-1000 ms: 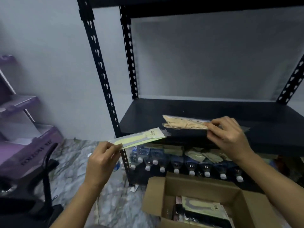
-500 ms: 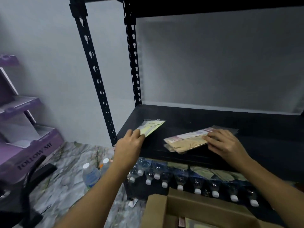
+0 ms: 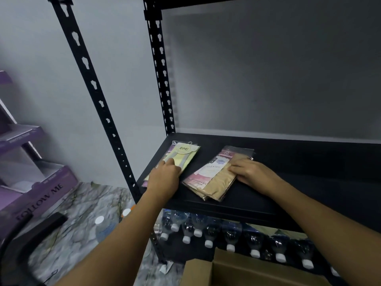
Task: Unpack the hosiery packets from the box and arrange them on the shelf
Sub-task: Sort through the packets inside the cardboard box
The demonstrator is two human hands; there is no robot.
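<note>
left hand [image 3: 165, 179] has laid yellow packet [image 3: 186, 156] flat on shelf [image 3: 299, 162].

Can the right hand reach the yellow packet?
Probably yes. The right hand rests on the beige and pink packets beside the pale yellow plastic packet. The left hand covers its near end; the far end is bare.

My left hand [image 3: 165, 179] and right hand [image 3: 254, 172] are bare; both forearms [image 3: 321, 213] are bare too, as far as they show.
</note>
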